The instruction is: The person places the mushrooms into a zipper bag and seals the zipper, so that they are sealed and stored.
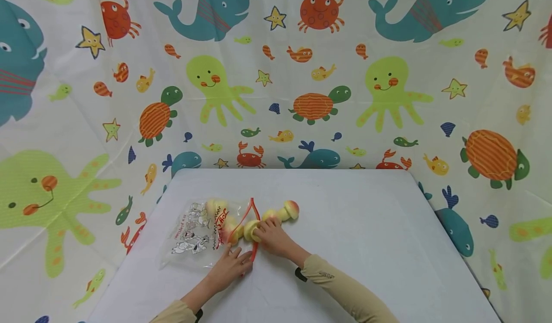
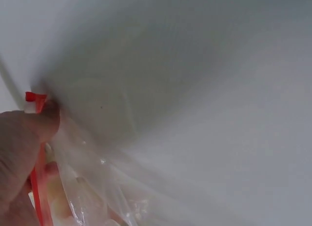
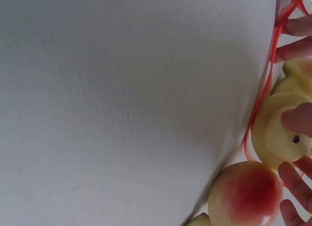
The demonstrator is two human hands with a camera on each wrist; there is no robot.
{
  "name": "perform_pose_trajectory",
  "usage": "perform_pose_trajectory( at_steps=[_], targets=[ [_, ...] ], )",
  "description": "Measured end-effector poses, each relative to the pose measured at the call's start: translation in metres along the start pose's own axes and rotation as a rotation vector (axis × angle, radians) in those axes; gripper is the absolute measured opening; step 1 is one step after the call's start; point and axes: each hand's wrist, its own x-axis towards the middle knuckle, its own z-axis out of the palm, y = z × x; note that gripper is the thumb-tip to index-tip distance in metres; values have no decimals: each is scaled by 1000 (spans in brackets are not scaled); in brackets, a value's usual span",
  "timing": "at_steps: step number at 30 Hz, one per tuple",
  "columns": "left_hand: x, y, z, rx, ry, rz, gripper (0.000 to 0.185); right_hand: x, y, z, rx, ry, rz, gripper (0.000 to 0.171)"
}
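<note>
One clear, printed plastic bag point(image 1: 185, 251): our left hand point(image 1: 230, 267) is pinching its red rim point(image 1: 254, 252), seemingly steadying the mouth; at that mouth we are gripping a pale-yellow, rounded, smooth piece point(image 3: 276, 135), our right hand point(image 1: 272, 236) curling round it.

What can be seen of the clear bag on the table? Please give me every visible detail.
The clear bag looks like thin, creased plastic, printed with cartoon figures and red lettering. It lies on the white table, left of centre, its mouth facing right. Red strips edge the mouth and bow apart, so it is open; a white fitting sits at the near end. Pale yellow pieces blushed red show inside. The left grip pinches the near edge; whether the right grip touches the bag is unclear.
</note>
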Motion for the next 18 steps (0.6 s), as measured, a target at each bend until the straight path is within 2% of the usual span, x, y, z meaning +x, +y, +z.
perform_pose_trajectory(
  at_steps=[6,14,18],
  targets=[
    [2,0,1,39,15,-12,37,3,0,4,-85,29,33,31],
    [4,2,-8,6,-78,-29,36,9,2,10,-110,40,74,17],
    [6,2,-10,-3,-116,-32,38,11,5,13,-108,28,82,16]
  ],
)
